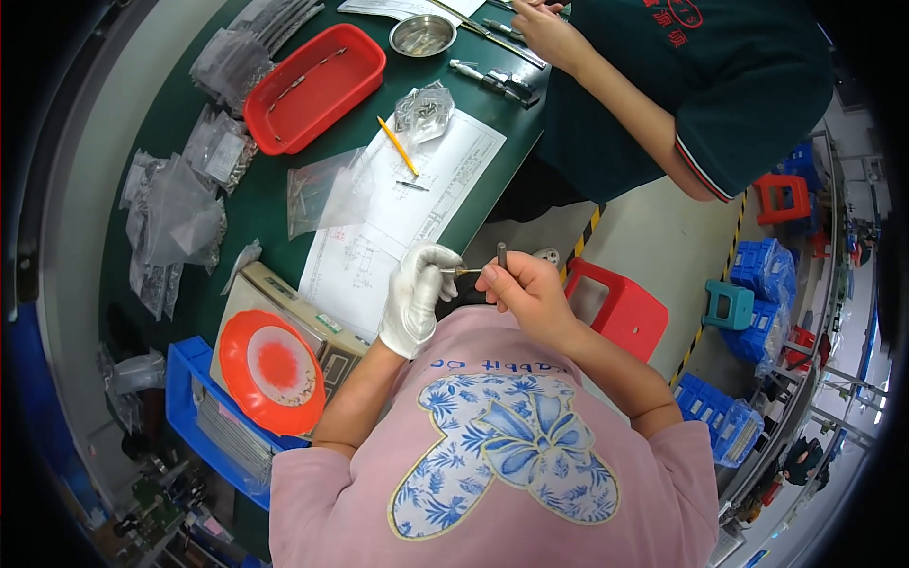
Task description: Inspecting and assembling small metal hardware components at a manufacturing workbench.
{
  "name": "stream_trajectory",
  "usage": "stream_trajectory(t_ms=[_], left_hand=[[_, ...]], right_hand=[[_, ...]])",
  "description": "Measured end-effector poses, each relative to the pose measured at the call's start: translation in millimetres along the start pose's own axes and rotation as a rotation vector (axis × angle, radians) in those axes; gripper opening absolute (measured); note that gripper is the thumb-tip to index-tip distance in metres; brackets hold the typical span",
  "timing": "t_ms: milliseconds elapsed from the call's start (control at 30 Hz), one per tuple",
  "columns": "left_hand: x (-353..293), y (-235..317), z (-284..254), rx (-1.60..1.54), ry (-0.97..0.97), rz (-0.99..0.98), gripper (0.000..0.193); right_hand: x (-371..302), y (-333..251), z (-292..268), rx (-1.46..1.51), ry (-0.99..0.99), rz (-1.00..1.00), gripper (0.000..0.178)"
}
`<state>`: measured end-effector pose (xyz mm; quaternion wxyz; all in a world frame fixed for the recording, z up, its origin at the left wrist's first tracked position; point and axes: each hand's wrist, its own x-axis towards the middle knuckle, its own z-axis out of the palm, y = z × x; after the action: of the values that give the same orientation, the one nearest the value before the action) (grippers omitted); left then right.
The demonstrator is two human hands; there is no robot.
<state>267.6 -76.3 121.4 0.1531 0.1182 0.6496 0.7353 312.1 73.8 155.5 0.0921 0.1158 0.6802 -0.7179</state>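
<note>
My left hand [414, 295], in a white glove, is closed on a thin metal pin [462, 272] in front of my chest. The pin spans the small gap to my bare right hand [530, 292]. That hand is closed too, and a short dark metal rod [502, 252] sticks up from its thumb and fingers. Whether pin and rod touch is hidden by the fingers. Just beyond my left hand lies a printed drawing sheet [436, 204]. On it rest a yellow pencil [396, 145], a small metal pin [412, 186] and a clear bag of metal parts [424, 112].
The green table [270, 189] also bears a red tray [317, 85], a metal bowl [422, 36], bagged parts [175, 213], a micrometer [494, 81] and a scale [341, 352] with an orange-red dish [272, 371]. A co-worker [653, 95] stands at the far right. A red stool [620, 310] is right of me.
</note>
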Motion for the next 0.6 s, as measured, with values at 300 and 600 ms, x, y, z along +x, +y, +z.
stream_trajectory(t_ms=[300, 600], left_hand=[[2, 0, -13, 0.085, -0.060, -0.096, 0.022], [1, -5, -16, 0.163, -0.029, -0.065, 0.029]], right_hand=[[4, -1, 0, -0.021, 0.006, -0.017, 0.023], [7, 0, 0, -0.069, -0.016, -0.003, 0.023]])
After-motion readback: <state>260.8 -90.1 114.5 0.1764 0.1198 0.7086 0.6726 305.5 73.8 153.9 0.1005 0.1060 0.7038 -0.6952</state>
